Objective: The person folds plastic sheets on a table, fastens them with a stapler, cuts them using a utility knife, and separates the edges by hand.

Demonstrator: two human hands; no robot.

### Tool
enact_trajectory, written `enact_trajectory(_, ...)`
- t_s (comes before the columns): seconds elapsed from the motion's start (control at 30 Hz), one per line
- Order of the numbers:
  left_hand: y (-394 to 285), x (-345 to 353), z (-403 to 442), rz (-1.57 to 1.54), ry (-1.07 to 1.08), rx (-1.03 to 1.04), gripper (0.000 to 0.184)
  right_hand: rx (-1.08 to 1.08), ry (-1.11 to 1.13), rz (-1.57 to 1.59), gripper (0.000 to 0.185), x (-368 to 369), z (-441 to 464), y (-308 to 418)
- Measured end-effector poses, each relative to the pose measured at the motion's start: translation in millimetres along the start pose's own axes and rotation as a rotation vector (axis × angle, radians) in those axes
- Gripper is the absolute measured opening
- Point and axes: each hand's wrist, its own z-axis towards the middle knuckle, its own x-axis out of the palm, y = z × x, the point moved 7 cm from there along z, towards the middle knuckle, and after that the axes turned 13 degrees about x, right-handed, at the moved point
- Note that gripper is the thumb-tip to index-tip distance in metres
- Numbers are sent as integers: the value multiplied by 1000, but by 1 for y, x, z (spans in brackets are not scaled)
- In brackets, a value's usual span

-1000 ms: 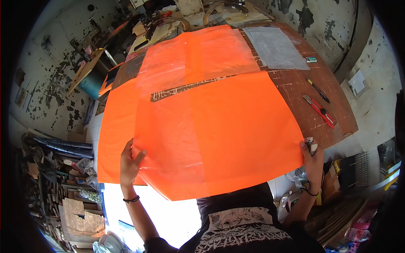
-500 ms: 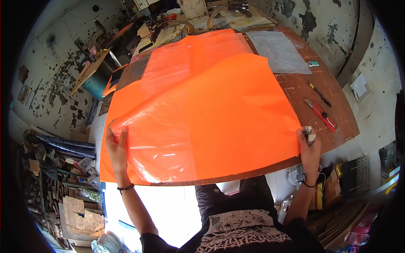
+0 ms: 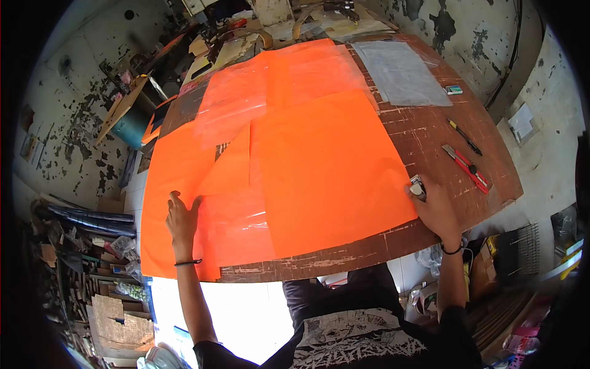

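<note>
A bright orange sheet (image 3: pixel 335 178), partly under clear plastic, lies on the brown work table (image 3: pixel 393 237). Over its left part, my left hand (image 3: pixel 181 224) has its fingers spread and grips nothing. Another orange piece (image 3: pixel 166 160) lies beneath, toward the left edge. At the sheet's right edge, my right hand (image 3: pixel 435 206) is closed around a small silver-topped object (image 3: pixel 418 187), whose kind I cannot make out. Its fingertips seem to touch the sheet. Farther back, more orange sheeting (image 3: pixel 301 74) shows a glossy clear layer.
Right of the sheet lie a red utility knife (image 3: pixel 467 169) and a black-and-yellow pen-like tool (image 3: pixel 464 136). Behind them are a small green-and-white box (image 3: pixel 453 90) and translucent grey sheets (image 3: pixel 399 72). Scrap boards (image 3: pixel 117 323) are piled at the lower left.
The orange sheet has come down flatter, and its right edge has shifted left. My left hand has let go of its edge; my right hand has moved left with the small object.
</note>
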Motion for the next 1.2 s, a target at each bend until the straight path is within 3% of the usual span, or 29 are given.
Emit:
enact_trajectory(0.1,-34,-14,16,157,-165,178,41,16,-18,-61,20,-1,-4,-2)
enact_trajectory(0.2,-97,-7,33,37,229,399,44,15,-61,-39,21,0,-10,-1)
enact_trajectory(0.33,-95,8,36,-58,108,538,51,9,-166,-73,26,1,-15,-5)
enact_trajectory(0.4,-78,15,45,-198,235,469,56,-10,-203,-79,28,-4,-18,-8)
enact_trajectory(0.53,-65,14,45,-340,275,402,56,-81,-233,-144,32,-8,-16,-10)
enact_trajectory(0.73,-43,13,39,-223,72,483,56,-140,-234,-120,33,-9,-18,-10)
enact_trajectory(0.8,-41,8,43,-532,153,471,52,-170,-235,-113,31,-13,-22,-10)
enact_trajectory(0.83,-36,14,46,-532,154,467,52,-197,-237,-104,29,-14,-24,-9)
enact_trajectory(0.9,-15,26,55,-548,66,346,33,-218,-202,-88,29,-17,-26,-7)
enact_trajectory(1.03,22,49,77,-242,153,259,22,-316,-46,-117,33,-11,-29,-17)
enact_trajectory(1.1,66,71,90,-177,16,191,31,-291,10,-96,35,-16,-28,-14)
enact_trajectory(1.17,66,68,97,-275,130,-3,33,-241,73,-77,36,-17,-24,-16)
enact_trajectory(1.2,41,46,97,-37,22,48,31,-321,41,-88,38,-21,-22,-10)
